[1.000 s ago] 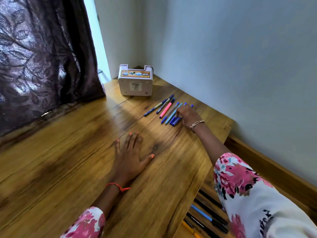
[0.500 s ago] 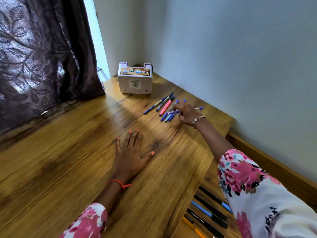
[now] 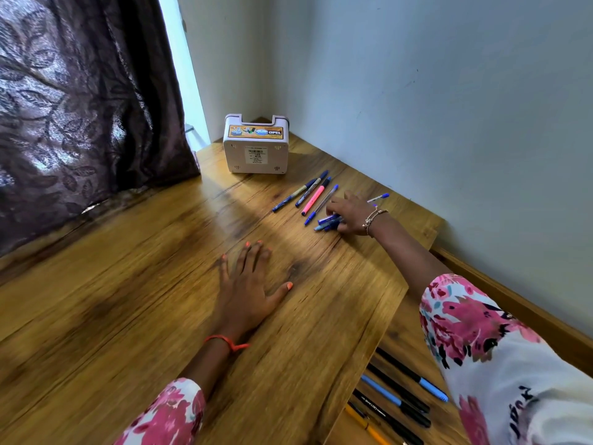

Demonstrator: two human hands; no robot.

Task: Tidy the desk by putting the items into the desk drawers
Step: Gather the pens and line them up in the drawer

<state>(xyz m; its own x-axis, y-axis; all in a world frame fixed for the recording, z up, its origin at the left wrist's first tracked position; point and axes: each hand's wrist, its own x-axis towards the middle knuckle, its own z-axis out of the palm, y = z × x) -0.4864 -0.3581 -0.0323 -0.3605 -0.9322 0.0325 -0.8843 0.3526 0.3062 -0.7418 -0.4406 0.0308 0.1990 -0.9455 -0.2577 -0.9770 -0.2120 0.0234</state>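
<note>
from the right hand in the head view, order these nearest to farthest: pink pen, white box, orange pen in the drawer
From the right hand:
1. pink pen, just left of the hand on the desk
2. white box, in the far corner by the wall
3. orange pen, down in the open drawer near the person

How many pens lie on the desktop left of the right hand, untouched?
4, side by side: a blue pen, a blue-capped pen, a pink pen, and a clear pen nearest the right hand. More pens are bunched under that hand, partly hidden.
</note>
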